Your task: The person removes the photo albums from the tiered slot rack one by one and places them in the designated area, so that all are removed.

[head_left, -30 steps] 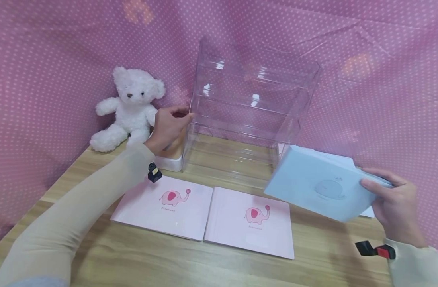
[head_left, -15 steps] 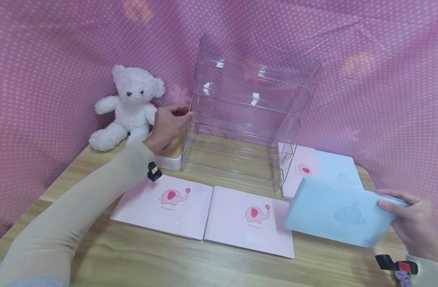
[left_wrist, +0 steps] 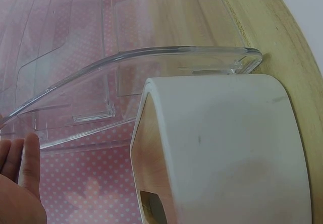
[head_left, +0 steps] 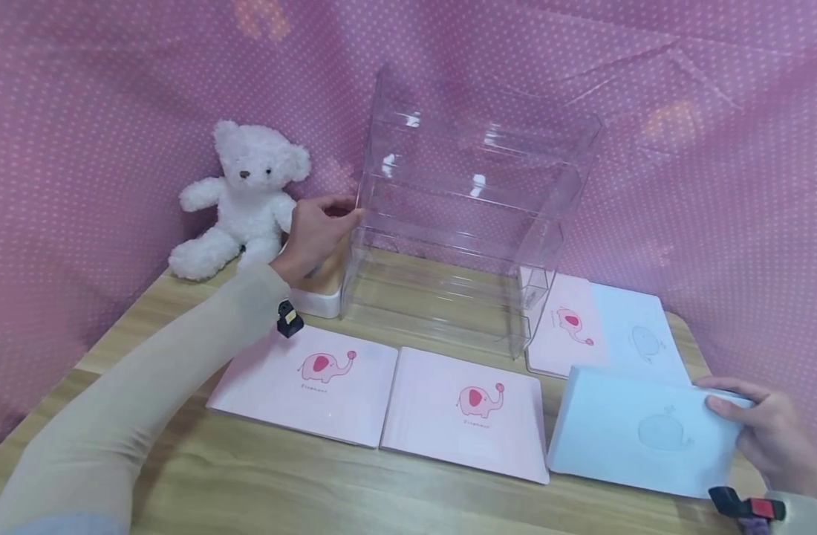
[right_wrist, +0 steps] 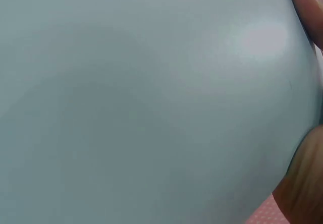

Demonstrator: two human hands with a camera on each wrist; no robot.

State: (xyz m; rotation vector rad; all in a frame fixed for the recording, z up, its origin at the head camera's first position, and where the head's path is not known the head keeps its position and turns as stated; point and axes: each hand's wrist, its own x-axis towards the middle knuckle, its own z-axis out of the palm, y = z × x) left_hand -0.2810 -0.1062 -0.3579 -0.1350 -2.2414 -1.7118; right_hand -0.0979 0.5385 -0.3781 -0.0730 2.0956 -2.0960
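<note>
My right hand (head_left: 772, 435) grips the right edge of a light blue booklet (head_left: 639, 446) with a whale drawn on its cover, thumb on top. The booklet is low over the front right of the table, its left edge beside a pink elephant booklet (head_left: 469, 438). Its blue cover (right_wrist: 151, 108) fills most of the right wrist view. At the rack's left side, my left hand (head_left: 315, 234) pinches the upright edge of a clear stepped plastic rack (head_left: 442, 239). A second pink elephant booklet (head_left: 301, 409) lies to the left of the first.
Behind the right hand lie another pink booklet (head_left: 558, 353) and another blue booklet (head_left: 639, 308), side by side. A white box with a wooden top (head_left: 321, 303) stands against the rack's left side. Farther left sits a white teddy bear (head_left: 244, 208). A pink dotted curtain (head_left: 716, 186) surrounds the table.
My right hand has brought the blue booklet down and toward the front right, uncovering the pink and blue booklets behind it. The left hand has stayed at the rack.
</note>
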